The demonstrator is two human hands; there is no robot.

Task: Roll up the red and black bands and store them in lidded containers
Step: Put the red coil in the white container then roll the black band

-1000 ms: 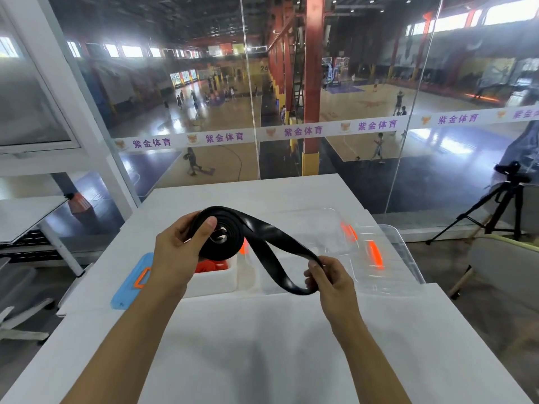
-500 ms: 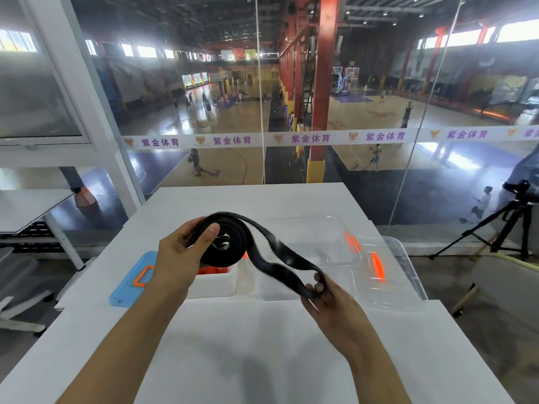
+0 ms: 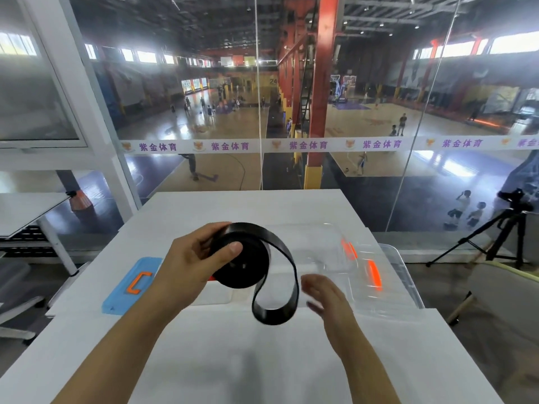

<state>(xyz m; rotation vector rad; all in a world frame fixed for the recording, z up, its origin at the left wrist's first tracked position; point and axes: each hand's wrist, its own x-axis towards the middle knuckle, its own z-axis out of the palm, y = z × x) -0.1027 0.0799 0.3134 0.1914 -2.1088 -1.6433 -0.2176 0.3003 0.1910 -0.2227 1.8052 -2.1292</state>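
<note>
- Left hand (image 3: 192,263) held above the white worktop (image 3: 233,360), grip closed on the black band (image 3: 248,258).
- Band mostly wound into a flat coil; thumb pressed on the coil's near face, fingers (image 3: 204,231) wrapped behind its far edge.
- Loose tail leaves the top of the coil, arcs right and hangs in a free loop (image 3: 275,312) just above the worktop.
- Right hand (image 3: 323,295) just right of the loop, fingers spread and slack, motion-blurred; grip open, holding nothing. Cannot tell whether the fingertips graze the band.
- Clear tub (image 3: 402,275) on the worktop behind the right hand, a clear lid (image 3: 329,255) with orange clips (image 3: 374,277) lying partly over it.
- White tub (image 3: 221,295) behind the coil, mostly hidden; a sliver of red (image 3: 210,278) shows at its rim below the left thumb. Cannot tell what it is.
- Blue lid (image 3: 131,287) with orange clip flat on the worktop, left of the left wrist.
</note>
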